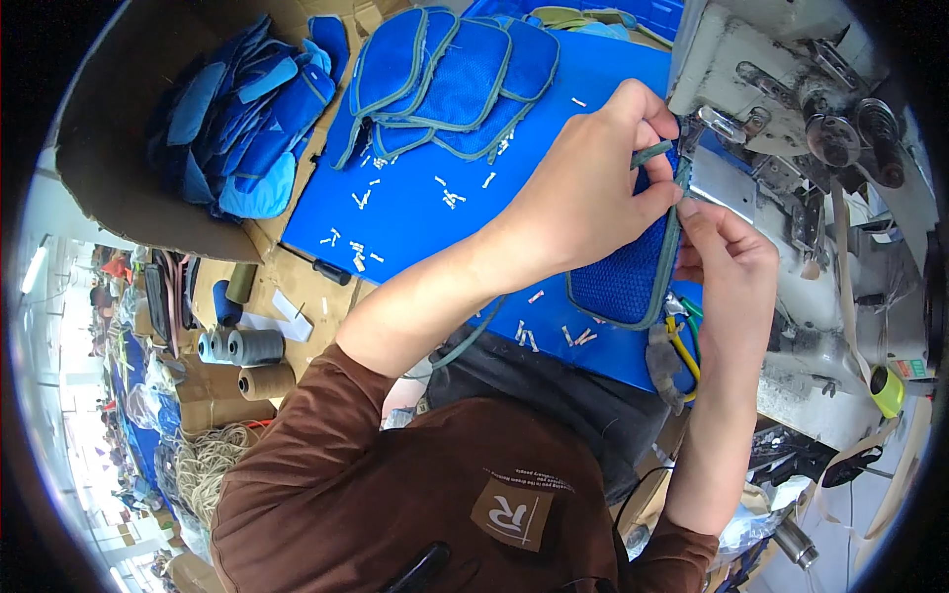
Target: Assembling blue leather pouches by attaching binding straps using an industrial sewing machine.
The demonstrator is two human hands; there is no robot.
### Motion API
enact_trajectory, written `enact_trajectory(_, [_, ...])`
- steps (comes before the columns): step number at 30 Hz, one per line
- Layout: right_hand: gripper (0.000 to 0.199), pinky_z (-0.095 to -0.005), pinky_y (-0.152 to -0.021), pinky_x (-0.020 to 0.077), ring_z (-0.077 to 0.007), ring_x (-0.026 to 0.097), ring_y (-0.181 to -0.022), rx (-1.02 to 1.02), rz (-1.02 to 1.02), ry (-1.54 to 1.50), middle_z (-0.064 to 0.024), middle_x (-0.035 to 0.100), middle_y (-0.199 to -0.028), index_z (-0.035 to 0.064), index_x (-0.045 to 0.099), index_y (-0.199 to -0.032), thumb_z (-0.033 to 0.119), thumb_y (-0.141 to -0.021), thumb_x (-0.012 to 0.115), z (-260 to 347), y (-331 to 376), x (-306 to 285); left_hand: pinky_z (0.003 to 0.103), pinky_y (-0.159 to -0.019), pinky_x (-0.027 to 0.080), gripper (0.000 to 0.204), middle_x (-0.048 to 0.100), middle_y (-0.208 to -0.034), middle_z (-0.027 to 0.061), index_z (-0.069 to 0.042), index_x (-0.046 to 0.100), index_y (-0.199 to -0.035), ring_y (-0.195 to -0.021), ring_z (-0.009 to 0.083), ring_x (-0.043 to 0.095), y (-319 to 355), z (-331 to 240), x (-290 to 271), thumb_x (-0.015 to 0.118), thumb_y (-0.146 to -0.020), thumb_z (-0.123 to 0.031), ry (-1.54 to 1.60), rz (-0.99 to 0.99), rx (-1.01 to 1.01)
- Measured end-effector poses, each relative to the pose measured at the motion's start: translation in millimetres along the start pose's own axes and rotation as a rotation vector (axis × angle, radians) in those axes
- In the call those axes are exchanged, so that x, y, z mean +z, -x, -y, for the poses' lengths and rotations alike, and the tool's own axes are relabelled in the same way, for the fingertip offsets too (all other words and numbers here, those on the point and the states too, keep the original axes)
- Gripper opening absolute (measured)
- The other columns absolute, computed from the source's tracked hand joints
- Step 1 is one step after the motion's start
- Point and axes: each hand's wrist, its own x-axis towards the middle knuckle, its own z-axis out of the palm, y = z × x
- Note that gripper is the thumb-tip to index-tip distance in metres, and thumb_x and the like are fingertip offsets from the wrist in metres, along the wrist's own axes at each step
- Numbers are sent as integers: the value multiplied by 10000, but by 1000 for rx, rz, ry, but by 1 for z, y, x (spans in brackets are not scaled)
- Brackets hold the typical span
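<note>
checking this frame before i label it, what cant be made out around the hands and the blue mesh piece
Head view only:
- The needle area of the grey industrial sewing machine: covered by the left hand and right hand.
- The upper part of the blue mesh fabric panel with grey-green edging: hidden under the left hand.
- The yellow-handled tool: its front end is hidden below the panel.
- The small white scraps on the blue table sheet: too small to identify.

A blue work table [415, 212] carries stacked blue mesh panels [450, 79] and scattered white trim scraps [395, 198].
</note>
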Motion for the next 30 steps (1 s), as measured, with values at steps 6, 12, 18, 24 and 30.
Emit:
enact_trajectory(6, [111,-195,-533,416,-52,543,-566,-48,34,-30,-3,649,-679,-14,727,-918,88,-914,681,-6,-4,-2,243,-548,433,273,641,-715,43,26,597,-1020,-615,69,530,3,-2,-3,760,-815,-55,2,39,-104])
enact_trajectory(12, [110,-193,-535,416,-51,540,-570,-56,-9,27,-9,657,-696,-18,724,-911,85,-912,685,-2,-2,2,277,-562,468,170,642,-661,82,30,670,-821,-605,99,564,0,5,-2,725,-846,-129,-84,88,-74])
enact_trajectory(18, [151,-196,-547,427,-53,545,-577,-14,28,-19,-6,651,-697,-18,726,-914,121,-927,668,-4,-4,-2,275,-573,474,163,659,-685,87,23,674,-867,-626,97,578,0,3,-2,722,-846,-132,-67,112,-110])
enact_trajectory(24, [151,-196,-555,435,-57,551,-577,-2,41,-16,-5,652,-691,-15,732,-927,124,-925,671,-2,-5,-3,259,-566,463,149,657,-682,80,20,672,-893,-625,93,575,1,2,-2,696,-868,-126,-48,124,-99])
enact_trajectory(30, [125,-198,-553,439,-62,557,-573,-17,30,-11,-21,672,-707,-27,730,-928,87,-900,687,0,-4,0,250,-533,438,145,683,-693,44,1,715,-845,-591,91,567,-6,8,-11,651,-882,-124,-69,184,-141])
